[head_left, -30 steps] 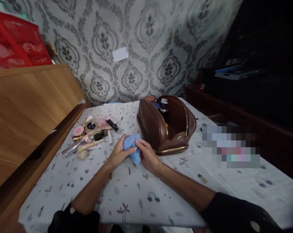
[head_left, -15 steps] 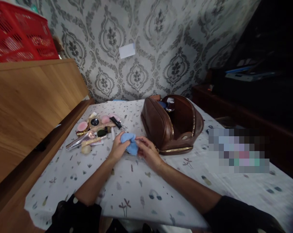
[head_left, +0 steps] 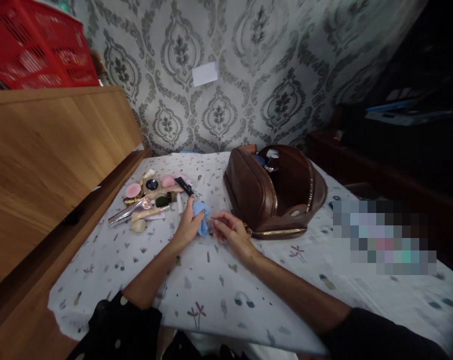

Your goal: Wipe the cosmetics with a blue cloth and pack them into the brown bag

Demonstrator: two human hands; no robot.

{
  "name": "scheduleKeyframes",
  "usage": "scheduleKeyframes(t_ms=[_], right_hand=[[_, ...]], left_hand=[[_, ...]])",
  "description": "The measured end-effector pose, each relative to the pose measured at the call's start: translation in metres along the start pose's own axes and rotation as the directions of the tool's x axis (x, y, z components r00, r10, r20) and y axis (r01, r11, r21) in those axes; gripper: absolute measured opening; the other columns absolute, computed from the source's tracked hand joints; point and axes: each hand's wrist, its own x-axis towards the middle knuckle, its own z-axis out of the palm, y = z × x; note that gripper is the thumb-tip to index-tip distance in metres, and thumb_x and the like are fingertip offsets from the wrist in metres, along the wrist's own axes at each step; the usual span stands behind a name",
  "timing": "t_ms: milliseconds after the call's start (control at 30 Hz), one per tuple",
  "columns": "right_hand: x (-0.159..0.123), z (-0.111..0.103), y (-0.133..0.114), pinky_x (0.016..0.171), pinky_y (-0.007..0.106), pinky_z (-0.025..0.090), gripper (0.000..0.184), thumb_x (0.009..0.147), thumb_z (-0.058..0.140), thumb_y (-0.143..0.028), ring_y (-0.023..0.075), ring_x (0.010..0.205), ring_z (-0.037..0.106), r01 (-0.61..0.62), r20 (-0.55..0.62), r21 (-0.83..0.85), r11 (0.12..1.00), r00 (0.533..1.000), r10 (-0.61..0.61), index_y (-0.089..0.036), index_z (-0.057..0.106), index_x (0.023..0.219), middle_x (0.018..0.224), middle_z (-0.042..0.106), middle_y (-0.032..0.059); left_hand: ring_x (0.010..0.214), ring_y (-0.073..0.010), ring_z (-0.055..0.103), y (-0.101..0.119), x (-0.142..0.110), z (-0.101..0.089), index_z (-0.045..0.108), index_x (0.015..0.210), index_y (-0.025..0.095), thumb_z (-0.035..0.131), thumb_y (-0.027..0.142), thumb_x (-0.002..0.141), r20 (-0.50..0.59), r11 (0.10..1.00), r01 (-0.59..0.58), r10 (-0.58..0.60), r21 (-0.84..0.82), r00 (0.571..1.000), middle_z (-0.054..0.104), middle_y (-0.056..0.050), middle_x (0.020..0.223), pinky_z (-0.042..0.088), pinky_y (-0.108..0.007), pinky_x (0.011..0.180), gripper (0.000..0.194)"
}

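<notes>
A crumpled light blue cloth [head_left: 201, 215] is gripped in my left hand [head_left: 189, 222], with the fingers closed around it. Just to its right, my right hand [head_left: 232, 234] is held with curled fingers close together. A faint, see-through shape shows by those fingertips, too unclear to name. Beside my right hand stands a brown leather toiletry bag [head_left: 245, 187], unzipped at the top. Inside it a bottle with a shiny cap [head_left: 272, 162] is visible. Cosmetics lie left of my left hand, including a black tube [head_left: 184, 186], a pink sponge [head_left: 168, 180] and a rose-coloured tube [head_left: 131, 211].
A patterned white cloth [head_left: 211, 300] covers the table. At the left rises a wooden panel [head_left: 57, 140] with a red basket [head_left: 39, 47] above it. Pixelated items [head_left: 384, 237] lie at the right. The patterned wall [head_left: 219, 115] closes off the back.
My right hand has drawn away from the blue cloth, leaving a small gap. The cloth stays in my left hand. The whole view has shifted slightly.
</notes>
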Motion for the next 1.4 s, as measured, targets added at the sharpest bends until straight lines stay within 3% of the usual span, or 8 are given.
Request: scheduleKeyframes(t_ms=[300, 433, 567, 667, 833, 1033, 1200, 1400], right_hand=[[0.022, 0.007, 0.003, 0.04, 0.021, 0.038, 0.019, 0.063, 0.066, -0.024, 0.0128, 0.048, 0.056, -0.15, 0.013, -0.11, 0.982, 0.988, 0.153, -0.02, 0.059, 0.08, 0.054, 0.058, -0.0041], [0.023, 0.016, 0.013, 0.042, 0.022, 0.038, 0.018, 0.07, 0.058, -0.026, 0.012, 0.046, 0.053, 0.031, 0.025, -0.265, 0.964, 0.999, -0.025, -0.02, 0.058, 0.087, 0.055, 0.056, -0.0054], [0.015, 0.019, 0.02, 0.053, 0.023, 0.043, 0.019, 0.077, 0.053, -0.022, 0.0117, 0.055, 0.056, 0.227, 0.144, -0.402, 0.887, 0.972, -0.184, -0.019, 0.06, 0.093, 0.065, 0.057, -0.0043], [0.012, 0.018, 0.02, 0.057, 0.024, 0.042, 0.018, 0.079, 0.05, -0.018, 0.0118, 0.055, 0.055, 0.259, 0.186, -0.451, 0.854, 0.963, -0.194, -0.019, 0.06, 0.093, 0.062, 0.055, -0.0053], [0.011, 0.017, 0.016, 0.057, 0.024, 0.041, 0.016, 0.08, 0.048, -0.014, 0.0117, 0.054, 0.055, 0.263, 0.207, -0.497, 0.827, 0.961, -0.182, -0.019, 0.059, 0.092, 0.062, 0.055, -0.0052], [0.009, 0.016, 0.016, 0.056, 0.022, 0.039, 0.015, 0.08, 0.048, -0.012, 0.0109, 0.055, 0.053, 0.291, 0.232, -0.535, 0.793, 0.953, -0.193, -0.018, 0.059, 0.087, 0.064, 0.055, -0.0043], [0.011, 0.016, 0.017, 0.056, 0.021, 0.038, 0.014, 0.079, 0.049, -0.01, 0.0109, 0.057, 0.053, 0.311, 0.247, -0.565, 0.764, 0.948, -0.203, -0.018, 0.059, 0.085, 0.064, 0.056, -0.0041], [0.011, 0.016, 0.018, 0.057, 0.021, 0.038, 0.014, 0.08, 0.049, -0.01, 0.0107, 0.057, 0.052, 0.309, 0.246, -0.565, 0.765, 0.948, -0.202, -0.018, 0.06, 0.085, 0.064, 0.055, -0.004]], left_hand=[[0.068, -0.0183, 0.055, -0.014, 0.004, -0.004, 0.047, 0.104, 0.023, 0.056, 0.024, 0.086, 0.026, 0.978, -0.066, 0.062, 0.196, 0.998, 0.055, 0.003, 0.073, 0.041, -0.028, 0.066, 0.02], [0.076, -0.0212, 0.06, -0.015, 0.005, -0.01, 0.046, 0.108, 0.023, 0.052, 0.017, 0.086, 0.044, 0.927, -0.145, 0.138, 0.346, 0.989, 0.061, -0.002, 0.084, 0.044, -0.03, 0.071, 0.024], [0.089, -0.025, 0.064, -0.015, 0.011, -0.024, 0.044, 0.114, 0.022, 0.05, 0.013, 0.085, 0.025, 0.834, -0.185, 0.201, 0.521, 0.979, 0.065, -0.008, 0.101, 0.046, -0.033, 0.077, 0.031], [0.093, -0.0271, 0.064, -0.02, 0.018, -0.039, 0.044, 0.12, 0.019, 0.049, 0.014, 0.086, -0.039, 0.782, -0.162, 0.231, 0.602, 0.972, 0.066, -0.012, 0.105, 0.046, -0.034, 0.079, 0.034], [0.087, -0.0287, 0.065, -0.028, 0.026, -0.061, 0.052, 0.116, 0.016, 0.051, 0.019, 0.087, -0.161, 0.697, -0.063, 0.251, 0.714, 0.954, 0.066, -0.011, 0.091, 0.046, -0.034, 0.077, 0.029], [0.108, -0.0343, 0.058, -0.036, 0.035, -0.081, 0.054, 0.11, 0.012, 0.048, 0.018, 0.088, -0.285, 0.555, 0.096, 0.264, 0.826, 0.921, 0.062, -0.019, 0.108, 0.044, -0.045, 0.092, 0.023], [0.107, -0.0335, 0.059, -0.055, 0.043, -0.087, 0.051, 0.114, 0.014, 0.048, 0.023, 0.09, -0.267, 0.632, 0.095, 0.183, 0.769, 0.946, 0.064, -0.017, 0.105, 0.043, -0.05, 0.097, 0.025], [0.113, -0.0288, 0.058, -0.061, 0.043, -0.081, 0.051, 0.121, 0.016, 0.049, 0.026, 0.09, -0.08, 0.721, -0.134, 0.255, 0.68, 0.963, 0.063, -0.014, 0.117, 0.045, -0.043, 0.098, 0.032]])
